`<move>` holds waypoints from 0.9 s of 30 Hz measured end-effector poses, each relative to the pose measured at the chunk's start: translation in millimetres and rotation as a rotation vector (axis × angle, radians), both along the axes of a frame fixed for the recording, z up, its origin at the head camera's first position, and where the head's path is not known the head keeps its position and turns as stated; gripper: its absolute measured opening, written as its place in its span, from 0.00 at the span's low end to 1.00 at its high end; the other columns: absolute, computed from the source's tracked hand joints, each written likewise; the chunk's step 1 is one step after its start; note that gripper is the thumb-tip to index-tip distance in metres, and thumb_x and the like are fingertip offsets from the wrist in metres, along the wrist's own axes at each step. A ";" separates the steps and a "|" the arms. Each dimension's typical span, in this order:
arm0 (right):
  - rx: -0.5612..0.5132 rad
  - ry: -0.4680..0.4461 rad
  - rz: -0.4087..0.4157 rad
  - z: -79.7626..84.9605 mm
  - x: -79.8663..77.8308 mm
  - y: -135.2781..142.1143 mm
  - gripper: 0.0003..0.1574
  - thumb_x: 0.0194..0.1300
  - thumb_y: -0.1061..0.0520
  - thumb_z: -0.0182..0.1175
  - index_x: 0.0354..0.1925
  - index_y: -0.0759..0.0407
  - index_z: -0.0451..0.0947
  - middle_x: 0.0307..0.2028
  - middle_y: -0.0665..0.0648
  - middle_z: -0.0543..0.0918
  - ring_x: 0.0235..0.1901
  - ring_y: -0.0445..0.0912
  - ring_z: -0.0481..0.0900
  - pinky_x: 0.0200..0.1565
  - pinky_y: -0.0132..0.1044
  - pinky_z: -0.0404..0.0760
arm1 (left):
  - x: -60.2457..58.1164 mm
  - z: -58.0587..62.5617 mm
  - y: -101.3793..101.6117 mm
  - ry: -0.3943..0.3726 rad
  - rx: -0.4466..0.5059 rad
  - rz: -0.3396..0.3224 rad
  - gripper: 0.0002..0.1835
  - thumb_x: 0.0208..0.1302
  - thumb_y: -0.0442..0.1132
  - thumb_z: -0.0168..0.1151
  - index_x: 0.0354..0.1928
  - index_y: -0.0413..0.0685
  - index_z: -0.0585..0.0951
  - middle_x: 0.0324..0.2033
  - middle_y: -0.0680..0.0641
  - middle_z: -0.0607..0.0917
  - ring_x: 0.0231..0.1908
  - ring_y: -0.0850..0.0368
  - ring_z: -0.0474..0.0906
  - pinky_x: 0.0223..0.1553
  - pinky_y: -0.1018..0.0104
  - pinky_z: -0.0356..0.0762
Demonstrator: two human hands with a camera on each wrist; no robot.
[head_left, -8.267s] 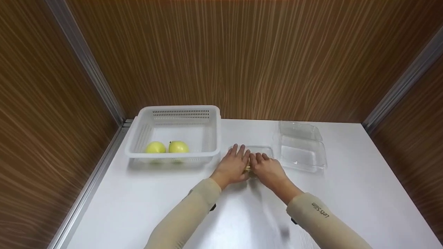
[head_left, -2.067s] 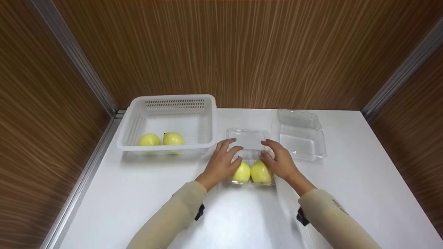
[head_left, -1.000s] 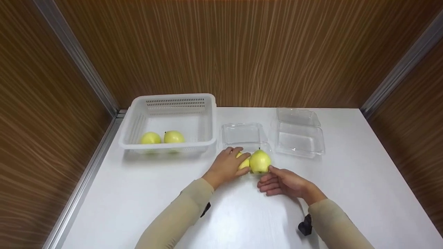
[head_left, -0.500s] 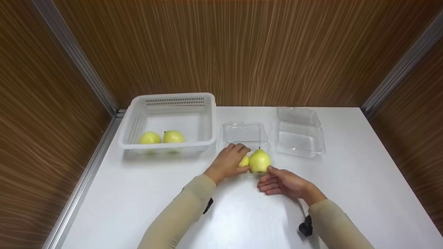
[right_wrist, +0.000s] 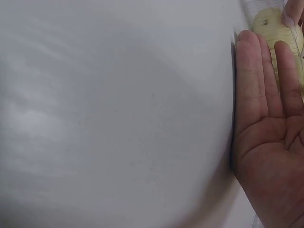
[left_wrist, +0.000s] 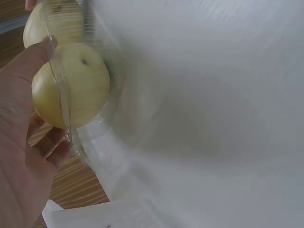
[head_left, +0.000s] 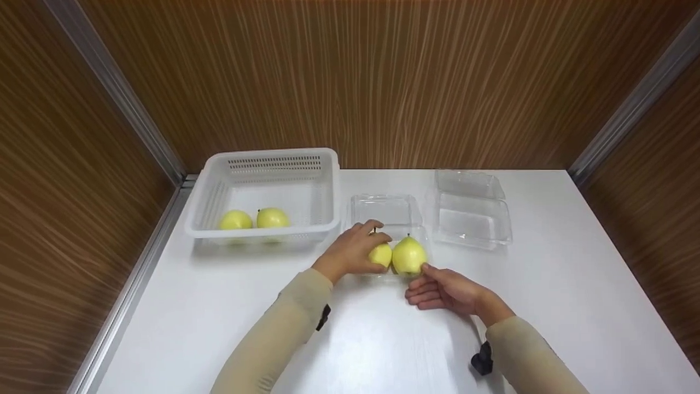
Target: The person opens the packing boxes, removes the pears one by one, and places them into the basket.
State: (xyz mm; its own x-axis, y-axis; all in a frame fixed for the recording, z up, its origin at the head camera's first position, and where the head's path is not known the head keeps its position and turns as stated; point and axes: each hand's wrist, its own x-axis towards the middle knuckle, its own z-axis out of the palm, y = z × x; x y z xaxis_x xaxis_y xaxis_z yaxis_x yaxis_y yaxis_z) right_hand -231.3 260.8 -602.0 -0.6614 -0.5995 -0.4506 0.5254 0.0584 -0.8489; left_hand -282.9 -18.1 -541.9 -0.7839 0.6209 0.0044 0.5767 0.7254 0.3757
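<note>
In the head view, two yellow-green pears sit side by side in the near half of a clear hinged plastic box, whose lid (head_left: 385, 209) lies folded back behind. My left hand (head_left: 353, 249) holds the left pear (head_left: 381, 255), thumb on its near side and fingers over its far left; the left wrist view shows this pear (left_wrist: 78, 85) behind the box's clear rim. My right hand (head_left: 451, 291) stands on its edge in front of the box, fingers extended, thumb touching the lower right of the right pear (head_left: 409, 256). The right wrist view shows its palm (right_wrist: 273, 137).
A white slotted basket (head_left: 262, 233) with two more pears (head_left: 272, 218) stands at the back left. Behind and right of the box lies a second clear hinged box (head_left: 473, 216), lid up. Wood-grain panels (head_left: 350, 82) bound the white table (head_left: 547, 273).
Earlier, both hands were over the middle of the box, then above the pears. My right hand has come round to the near side. My left hand has shifted slightly left, uncovering more pear.
</note>
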 end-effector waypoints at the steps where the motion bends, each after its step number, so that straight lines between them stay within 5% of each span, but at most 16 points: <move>1: 0.004 -0.001 -0.003 0.1 0.1 0.1 0.38 0.77 0.34 0.43 0.54 0.66 0.78 0.53 0.65 0.84 0.53 0.55 0.84 0.56 0.46 0.81 | -0.3 0.4 0.2 0.000 -0.010 -0.006 0.36 0.53 0.58 0.73 0.65 0.61 0.77 0.68 0.49 0.69 0.62 0.49 0.70 0.62 0.53 0.72; 10: 0.008 -0.004 0.000 -0.2 0.0 -2.4 0.38 0.76 0.34 0.43 0.54 0.67 0.77 0.53 0.66 0.84 0.53 0.54 0.84 0.56 0.45 0.82 | -1.7 1.3 6.1 0.019 -0.136 -0.026 0.35 0.55 0.58 0.71 0.66 0.61 0.76 0.61 0.54 0.75 0.56 0.52 0.76 0.58 0.56 0.75; 18: 0.016 0.004 0.004 0.5 -0.1 -2.3 0.39 0.77 0.35 0.43 0.55 0.68 0.76 0.54 0.66 0.84 0.54 0.55 0.83 0.57 0.46 0.81 | -1.7 -3.3 5.5 0.108 -0.061 -0.042 0.32 0.54 0.54 0.70 0.63 0.60 0.78 0.61 0.54 0.75 0.55 0.52 0.73 0.50 0.55 0.80; 27: 0.019 0.009 -0.002 0.8 -0.1 -1.4 0.39 0.77 0.35 0.42 0.55 0.68 0.77 0.54 0.66 0.84 0.54 0.55 0.84 0.56 0.46 0.82 | 2.1 -2.9 3.1 0.285 0.040 -0.087 0.33 0.55 0.53 0.71 0.64 0.61 0.76 0.65 0.51 0.72 0.59 0.51 0.71 0.53 0.55 0.80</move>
